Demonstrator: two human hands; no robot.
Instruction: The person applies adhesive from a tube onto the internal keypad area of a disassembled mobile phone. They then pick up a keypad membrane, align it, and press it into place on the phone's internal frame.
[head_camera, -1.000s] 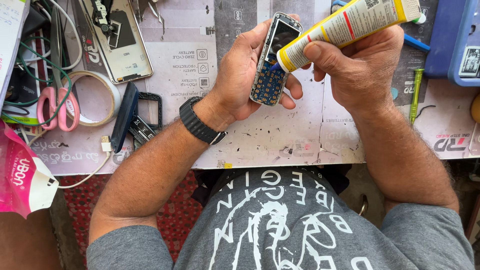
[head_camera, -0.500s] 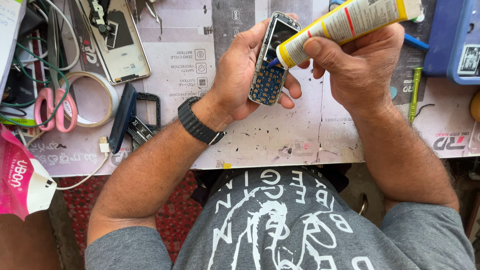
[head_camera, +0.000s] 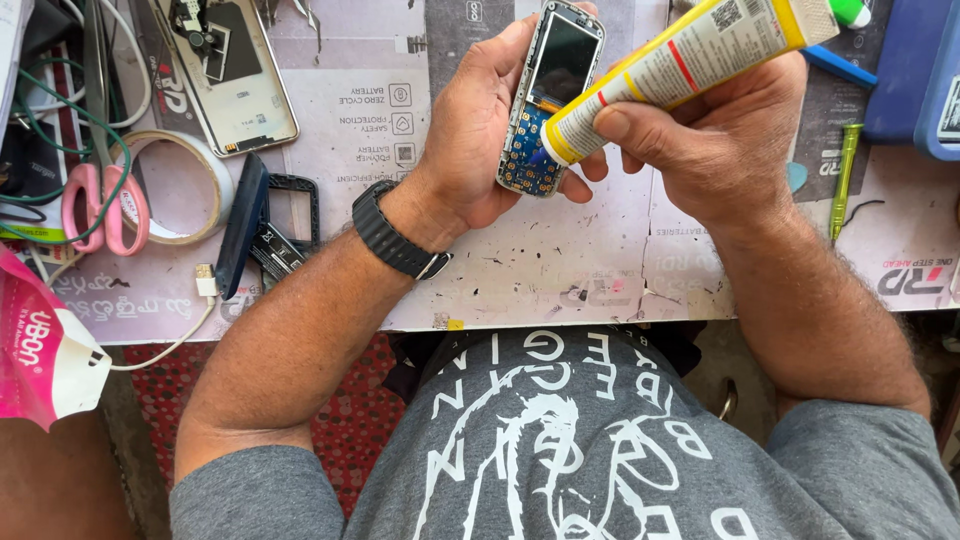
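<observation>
1. While I look down over the workbench (head_camera: 500, 270), my left hand (head_camera: 480, 130) is clamped around a small keypad phone (head_camera: 548, 95) with its front cover off, screen up top and blue key board bare below.
2. My right hand (head_camera: 715, 140) is closed tight on a yellow glue tube (head_camera: 680, 65), thumb pressing along its side.
3. The tube's nozzle end sits right against the phone, just under the screen, touching the edge of the blue board.
4. Phone and tube are both held up off the bench, near its far middle.
5. A black watch (head_camera: 395, 240) wraps my left wrist.
6. Off to the left lie pink-handled scissors (head_camera: 100, 205), a roll of tape (head_camera: 175, 185), a black phone frame (head_camera: 295, 210) and an opened smartphone back (head_camera: 225, 75).
7. To the right, a green screwdriver (head_camera: 843, 175) lies beside a blue box (head_camera: 915, 70).
</observation>
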